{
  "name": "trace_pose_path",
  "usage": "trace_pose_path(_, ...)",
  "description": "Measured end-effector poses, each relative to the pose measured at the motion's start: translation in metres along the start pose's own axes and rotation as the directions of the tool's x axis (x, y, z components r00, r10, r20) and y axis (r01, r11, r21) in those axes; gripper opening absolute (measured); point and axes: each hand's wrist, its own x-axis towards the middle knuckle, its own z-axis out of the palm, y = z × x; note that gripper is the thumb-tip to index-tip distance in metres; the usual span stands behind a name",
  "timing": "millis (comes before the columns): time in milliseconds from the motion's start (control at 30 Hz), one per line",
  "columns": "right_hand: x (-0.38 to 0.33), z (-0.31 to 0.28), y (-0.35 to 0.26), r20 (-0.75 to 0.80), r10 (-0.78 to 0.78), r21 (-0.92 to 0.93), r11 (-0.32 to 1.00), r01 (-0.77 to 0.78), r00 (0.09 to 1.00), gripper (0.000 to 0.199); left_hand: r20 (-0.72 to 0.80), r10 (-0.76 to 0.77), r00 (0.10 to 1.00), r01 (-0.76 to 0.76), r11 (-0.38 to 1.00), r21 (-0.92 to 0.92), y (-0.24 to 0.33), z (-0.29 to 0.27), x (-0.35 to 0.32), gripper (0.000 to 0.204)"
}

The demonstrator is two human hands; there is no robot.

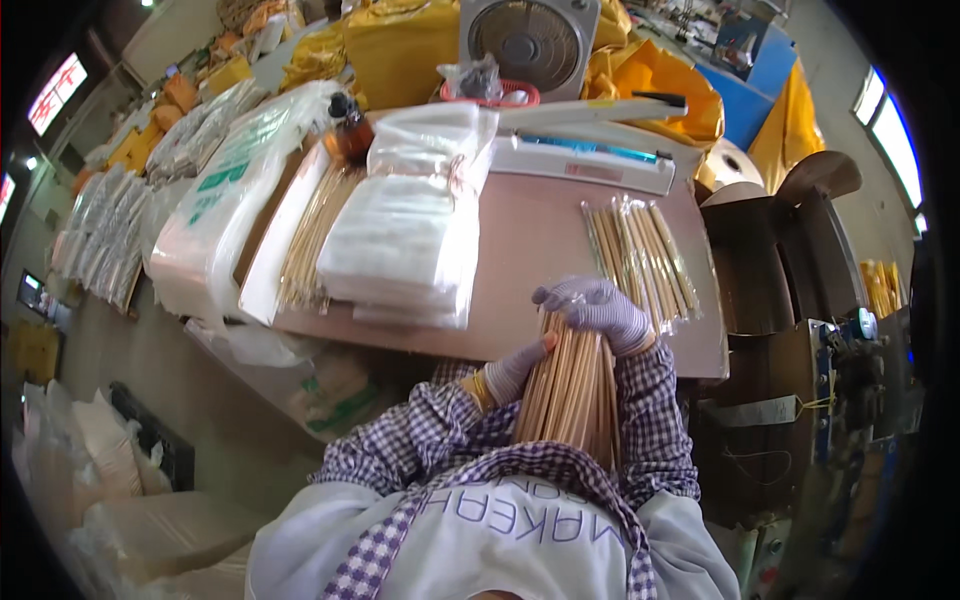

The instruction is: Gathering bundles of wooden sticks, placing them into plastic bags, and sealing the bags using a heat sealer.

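A thick bundle of thin wooden sticks point(565, 395) stands close against my body at the table's near edge. My left hand point(508, 374), in a striped glove with bare fingertips, grips the bundle from its left side; the fingers behind are hidden. Across the top ends curls my right hand point(604, 314), gloved in the same striped cloth, its fingers bent over the sticks. Just beyond it on the table lie clear packs of sticks point(640, 255). To the left is a tied stack of clear plastic bags point(405, 235), beside a white box of loose sticks point(308, 245).
On the brown table point(530, 235) a long white bag sealer point(585, 160) lies along the back. Behind it stand a box fan point(530, 45) and a red basket point(525, 92). An amber bottle point(348, 135) is at the left. An open cardboard box point(770, 255) stands right of the table.
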Motion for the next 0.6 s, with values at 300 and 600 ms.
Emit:
trace_pose_path(300, 0.0, 0.007, 0.011, -0.072, 0.101, 0.0, 0.995, -0.102, 0.992, 0.026, -0.078, 0.751, 0.655, 0.103, 0.014, 0.995, 0.116, -0.049, -0.076, 0.023)
trace_pose_path(600, 0.051, 0.032, 0.038, 0.053, 0.033, -0.106, 0.994, -0.027, 0.998, 0.02, 0.012, 0.703, 0.711, 0.127, -0.145, 0.981, 0.204, -0.113, -0.059, 0.019)
